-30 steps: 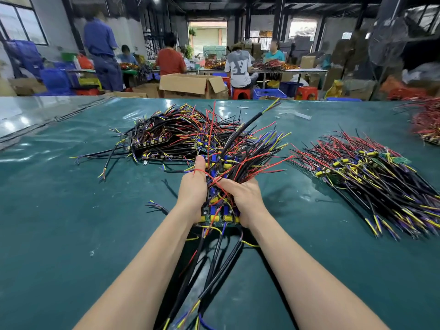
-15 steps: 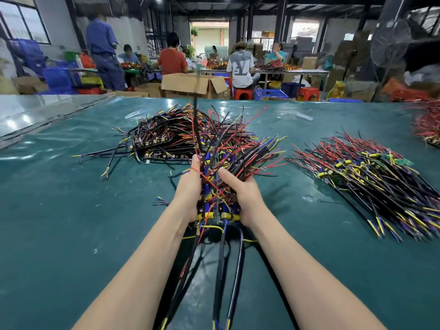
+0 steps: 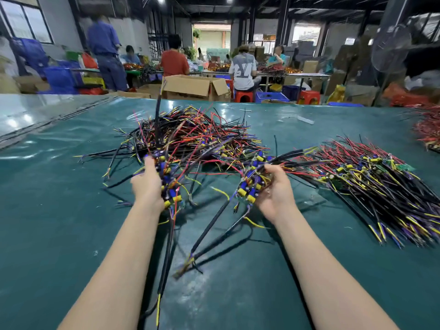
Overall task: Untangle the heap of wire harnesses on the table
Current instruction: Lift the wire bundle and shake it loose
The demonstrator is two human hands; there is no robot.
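Observation:
A tangled heap of wire harnesses (image 3: 190, 136), black, red, yellow and purple, lies mid-table on the green table cover (image 3: 59, 210). My left hand (image 3: 146, 186) grips one harness bunch (image 3: 170, 186) with blue and yellow parts; its black cables hang toward me and one sticks straight up. My right hand (image 3: 276, 191) holds a second harness bunch (image 3: 250, 186), its wires pointing right. The two bunches are apart, with a few thin wires still trailing between them and the heap.
A combed-out pile of harnesses (image 3: 371, 182) lies at the right, just beyond my right hand. Another red bundle (image 3: 428, 129) sits at the far right edge. Behind the table stand an open cardboard box (image 3: 195, 86), crates, stools and several seated people.
Both hands held one bunch together in the middle; now they have pulled apart, the left staying left, the right swinging right toward the sorted pile, splitting the bunch in two.

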